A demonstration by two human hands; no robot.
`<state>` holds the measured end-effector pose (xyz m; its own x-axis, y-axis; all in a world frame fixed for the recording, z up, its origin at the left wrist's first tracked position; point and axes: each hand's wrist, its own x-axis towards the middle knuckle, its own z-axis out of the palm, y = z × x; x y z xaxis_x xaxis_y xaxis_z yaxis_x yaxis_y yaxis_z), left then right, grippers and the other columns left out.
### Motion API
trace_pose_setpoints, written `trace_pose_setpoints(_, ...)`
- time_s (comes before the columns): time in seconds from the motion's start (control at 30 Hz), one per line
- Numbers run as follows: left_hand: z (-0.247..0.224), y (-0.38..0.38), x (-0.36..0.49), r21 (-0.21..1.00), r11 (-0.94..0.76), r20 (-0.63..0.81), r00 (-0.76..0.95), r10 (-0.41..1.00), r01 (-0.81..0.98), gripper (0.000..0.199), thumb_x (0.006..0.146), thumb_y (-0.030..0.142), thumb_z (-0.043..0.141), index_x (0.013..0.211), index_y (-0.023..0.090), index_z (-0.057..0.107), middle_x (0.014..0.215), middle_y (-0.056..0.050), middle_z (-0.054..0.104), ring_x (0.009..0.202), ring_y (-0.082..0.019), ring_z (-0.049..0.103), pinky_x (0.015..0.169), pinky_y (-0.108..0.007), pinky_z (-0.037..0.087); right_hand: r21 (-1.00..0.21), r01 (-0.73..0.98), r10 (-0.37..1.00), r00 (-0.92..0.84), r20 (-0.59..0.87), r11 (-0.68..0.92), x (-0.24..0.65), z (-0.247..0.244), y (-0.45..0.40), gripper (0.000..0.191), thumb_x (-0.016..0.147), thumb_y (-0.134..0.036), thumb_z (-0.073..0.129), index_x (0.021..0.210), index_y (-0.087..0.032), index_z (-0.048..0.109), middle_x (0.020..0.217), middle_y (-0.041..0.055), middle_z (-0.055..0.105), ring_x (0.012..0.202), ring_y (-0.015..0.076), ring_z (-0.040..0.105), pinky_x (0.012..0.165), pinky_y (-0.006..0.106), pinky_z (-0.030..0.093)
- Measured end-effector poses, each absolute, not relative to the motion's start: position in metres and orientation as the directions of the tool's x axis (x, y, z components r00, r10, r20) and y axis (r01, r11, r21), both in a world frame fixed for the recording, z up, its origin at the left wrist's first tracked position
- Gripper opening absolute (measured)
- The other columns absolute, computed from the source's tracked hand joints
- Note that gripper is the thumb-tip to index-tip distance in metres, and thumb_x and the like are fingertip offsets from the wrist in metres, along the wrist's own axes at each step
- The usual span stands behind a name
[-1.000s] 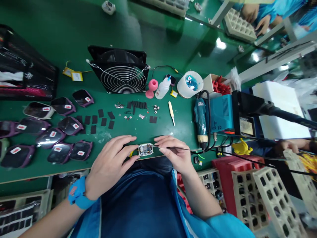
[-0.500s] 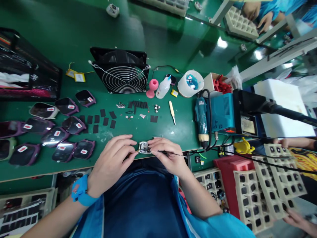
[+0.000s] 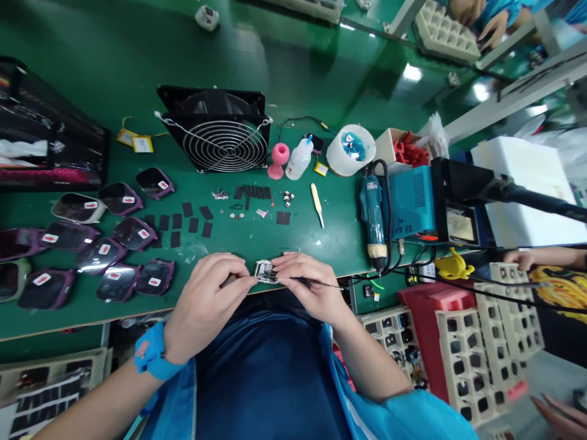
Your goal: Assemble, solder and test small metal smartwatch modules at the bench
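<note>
A small open watch case (image 3: 265, 272) with its inner electronics showing is at the table's front edge, between my two hands. My left hand (image 3: 208, 299) has its fingers curled, with thumb and forefinger pinched together at the case's left side; what lies between them is hidden. My right hand (image 3: 312, 284) is closed around thin dark tweezers (image 3: 316, 282), whose rear end sticks out to the right. Its fingertips also touch the case's right side. Beyond the hands lie black adhesive pieces (image 3: 193, 225), small metal parts (image 3: 220, 194) and a cream-handled tool (image 3: 317, 205).
Several purple-framed watches (image 3: 101, 253) lie at left. A black fan (image 3: 220, 131), pink holder (image 3: 277, 161), squeeze bottle (image 3: 299, 160) and white tub (image 3: 339, 153) stand behind. At right are an electric screwdriver (image 3: 373, 214), cables and a blue unit (image 3: 415, 198). A co-worker's hand (image 3: 520, 260) touches trays (image 3: 463, 360).
My left hand's fingers have curled in more, and its pinch sits against the case. The case has tilted slightly. At far right, the co-worker's lower hand has come away from the trays.
</note>
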<state>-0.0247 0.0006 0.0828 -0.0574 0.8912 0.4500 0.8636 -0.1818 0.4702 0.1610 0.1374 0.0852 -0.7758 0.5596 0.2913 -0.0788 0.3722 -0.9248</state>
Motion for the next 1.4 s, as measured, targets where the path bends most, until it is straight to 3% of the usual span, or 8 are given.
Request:
trace_pose_setpoints(0.17,0.082,0.002,-0.025,0.531,-0.251,0.443,-0.013,0.896,0.809,0.016,0.097,0.008,0.061,0.108,0.018,0.069,0.111,-0.007,0.074,0.110,-0.023,0.069,0.095,-0.038,0.056,-0.895,-0.115,0.490,-0.803,0.339,0.431,0.162,0.083,0.140,0.009,0.099,-0.022,0.067,0.095,-0.020,0.075,0.096,0.0068,0.082,0.106,0.0209,0.077,0.105,0.045,0.058)
trace_pose_setpoints(0.43,0.082,0.000,-0.025,0.588,-0.187,0.378,-0.064,0.923,0.787,0.021,0.099,0.010,0.061,0.117,0.018,0.066,0.112,-0.006,0.074,0.108,-0.020,0.070,0.098,-0.036,0.056,-0.865,-0.113,0.440,-0.824,0.357,0.489,0.163,0.081,0.140,0.010,0.100,-0.021,0.066,0.098,-0.020,0.076,0.103,0.0072,0.082,0.110,0.0194,0.076,0.109,0.043,0.054)
trace_pose_setpoints(0.83,0.093,0.012,-0.026,0.519,-0.162,0.361,-0.044,0.931,0.839,0.010,0.102,0.013,0.055,0.103,0.017,0.065,0.098,-0.005,0.072,0.095,-0.019,0.068,0.087,-0.034,0.054,-0.885,-0.100,0.508,-0.787,0.349,0.454,0.158,0.083,0.139,0.009,0.099,-0.026,0.068,0.096,-0.021,0.076,0.097,0.0053,0.083,0.105,0.0191,0.078,0.105,0.039,0.056)
trace_pose_setpoints(1.17,0.095,0.014,-0.026,0.524,-0.185,0.389,-0.041,0.920,0.831,0.009,0.101,0.015,0.056,0.104,0.019,0.063,0.098,-0.004,0.072,0.095,-0.019,0.069,0.086,-0.033,0.055,-0.894,-0.098,0.572,-0.737,0.360,0.437,0.154,0.081,0.135,0.012,0.099,-0.029,0.069,0.096,-0.019,0.076,0.096,0.0066,0.083,0.101,0.0176,0.079,0.102,0.035,0.057)
trace_pose_setpoints(1.4,0.087,0.017,-0.041,0.444,-0.253,0.461,0.023,0.887,0.860,0.017,0.101,0.029,0.053,0.110,0.026,0.067,0.099,-0.005,0.076,0.088,-0.024,0.074,0.078,-0.039,0.062,-0.916,-0.021,0.552,-0.793,0.259,0.400,0.143,0.069,0.141,0.008,0.090,-0.022,0.078,0.088,-0.015,0.075,0.098,0.0094,0.083,0.099,0.0161,0.079,0.099,0.027,0.058)
